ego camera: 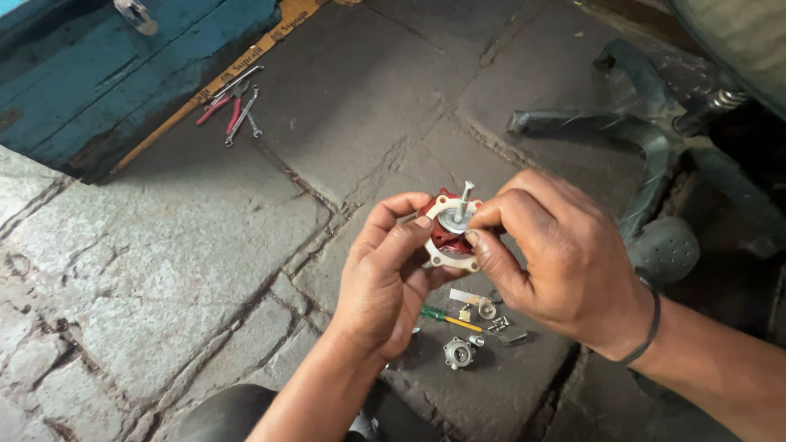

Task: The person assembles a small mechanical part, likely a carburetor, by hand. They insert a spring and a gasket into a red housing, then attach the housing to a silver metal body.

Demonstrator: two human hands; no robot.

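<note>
Nearest, on the stone floor [164,286]: a small round metal fitting [458,353], a green-handled screwdriver [446,317] and loose small parts [491,315]. Above these, left hand [385,274] and right hand [557,262], fingers curled shut, both grip a red round housing [449,237] with white gasket rim and upright bolt [465,199]. Farthest, spanners [236,102] lie beside a blue board [106,74].

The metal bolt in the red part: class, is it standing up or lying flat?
Standing up: the bolt rises from the red part, held by both hands.
</note>
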